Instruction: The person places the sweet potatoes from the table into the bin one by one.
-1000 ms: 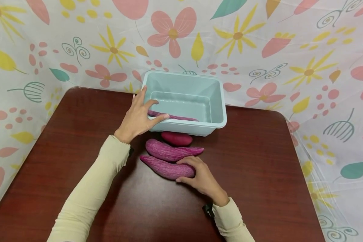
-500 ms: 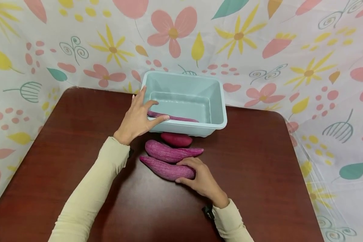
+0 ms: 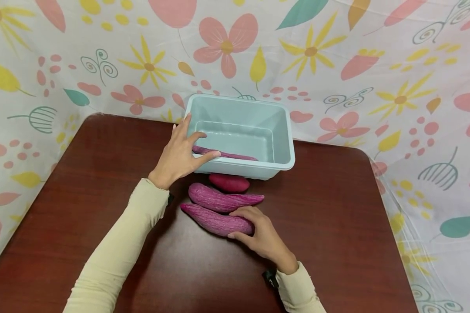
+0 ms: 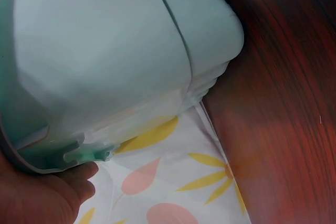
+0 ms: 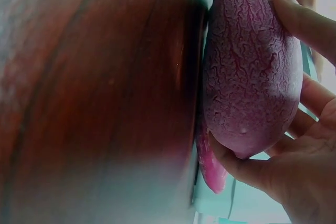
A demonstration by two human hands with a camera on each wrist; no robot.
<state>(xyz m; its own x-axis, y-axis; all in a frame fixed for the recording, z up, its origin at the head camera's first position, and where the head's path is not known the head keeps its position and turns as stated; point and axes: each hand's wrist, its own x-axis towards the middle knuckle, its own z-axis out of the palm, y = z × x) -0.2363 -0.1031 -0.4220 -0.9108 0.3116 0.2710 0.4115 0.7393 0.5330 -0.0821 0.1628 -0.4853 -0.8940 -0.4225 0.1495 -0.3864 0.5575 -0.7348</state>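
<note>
Head view, brown table (image 3: 329, 226), floral cloth (image 3: 274, 39) on 3 sides, held tuber (image 3: 217, 222).

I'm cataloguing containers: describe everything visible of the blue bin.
The blue bin looks plastic: pale, rectangular, open-topped, with rounded corners and a projecting rim. It stands upright on the table near the patterned cloth. The left hand touches its near left corner; a purple vegetable lies inside along the near wall.

We extend our cream-sleeved left arm (image 3: 111, 248) forward, bare left hand (image 3: 177, 154) spread, thumb out; our cream-sleeved right arm (image 3: 299, 287) angles inward, bare right hand (image 3: 267, 239) gripping between curved thumb and fingers.
</note>
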